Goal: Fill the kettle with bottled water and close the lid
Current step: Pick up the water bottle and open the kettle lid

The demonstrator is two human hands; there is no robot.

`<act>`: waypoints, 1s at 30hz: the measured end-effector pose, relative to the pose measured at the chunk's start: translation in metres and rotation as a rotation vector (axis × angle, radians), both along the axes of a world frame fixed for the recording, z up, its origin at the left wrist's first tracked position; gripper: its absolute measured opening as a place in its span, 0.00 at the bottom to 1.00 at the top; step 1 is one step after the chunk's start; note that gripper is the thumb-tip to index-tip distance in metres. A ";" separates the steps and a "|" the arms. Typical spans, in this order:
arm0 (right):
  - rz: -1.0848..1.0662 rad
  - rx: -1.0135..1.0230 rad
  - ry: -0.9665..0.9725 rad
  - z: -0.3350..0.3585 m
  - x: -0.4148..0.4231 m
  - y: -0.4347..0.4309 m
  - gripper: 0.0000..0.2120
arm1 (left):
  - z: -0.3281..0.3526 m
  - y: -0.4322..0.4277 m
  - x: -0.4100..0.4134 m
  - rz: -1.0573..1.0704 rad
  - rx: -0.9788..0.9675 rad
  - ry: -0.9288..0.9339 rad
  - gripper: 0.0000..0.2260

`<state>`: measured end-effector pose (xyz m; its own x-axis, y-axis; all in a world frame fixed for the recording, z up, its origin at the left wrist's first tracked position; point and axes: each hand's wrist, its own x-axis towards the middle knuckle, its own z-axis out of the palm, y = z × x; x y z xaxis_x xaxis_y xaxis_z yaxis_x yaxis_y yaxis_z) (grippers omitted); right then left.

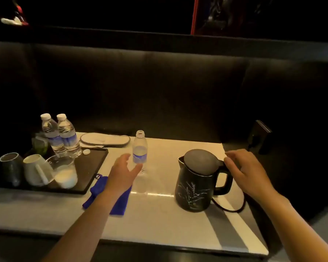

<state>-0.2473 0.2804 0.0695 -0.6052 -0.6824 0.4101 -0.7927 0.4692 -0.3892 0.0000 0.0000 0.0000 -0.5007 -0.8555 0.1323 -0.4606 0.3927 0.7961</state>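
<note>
Both forearms are running off the bottom edge. Left hand (123, 172) is spreading open fingers, empty, just short of the uncapped bottle (140, 151); right hand (243, 172) is hovering loosely open beside the kettle (196, 188) handle.

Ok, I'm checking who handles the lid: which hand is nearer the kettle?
Right. The right hand is at the kettle, fingertips by the handle top near the closed lid. The left hand is well off to its left, open beside the uncapped bottle.

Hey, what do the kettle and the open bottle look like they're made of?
The kettle looks like matte black ceramic or coated metal with a white painted sprig; which one is unclear. Its lid is dull grey. The open bottle is clear thin plastic: see-through walls, threaded neck, blue label.
</note>
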 end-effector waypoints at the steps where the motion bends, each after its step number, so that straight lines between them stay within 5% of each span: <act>1: -0.019 -0.017 -0.037 -0.003 -0.005 -0.006 0.20 | -0.001 -0.011 -0.010 0.014 -0.005 0.017 0.31; 7: -0.016 -0.042 -0.317 -0.027 -0.016 -0.022 0.10 | -0.007 -0.054 -0.057 0.024 0.084 0.063 0.43; 17: -0.053 -0.195 -0.598 -0.041 -0.010 -0.021 0.23 | -0.023 -0.057 -0.088 0.035 0.109 0.368 0.25; 30: -0.158 -0.492 -0.975 -0.068 -0.014 -0.023 0.30 | -0.016 0.020 -0.072 0.010 0.050 0.383 0.23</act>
<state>-0.2618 0.2576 0.0012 -0.8829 -0.4617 -0.0855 0.0116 0.1605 -0.9870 -0.0719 0.0196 -0.0162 -0.4146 -0.8702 0.2663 -0.1293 0.3459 0.9293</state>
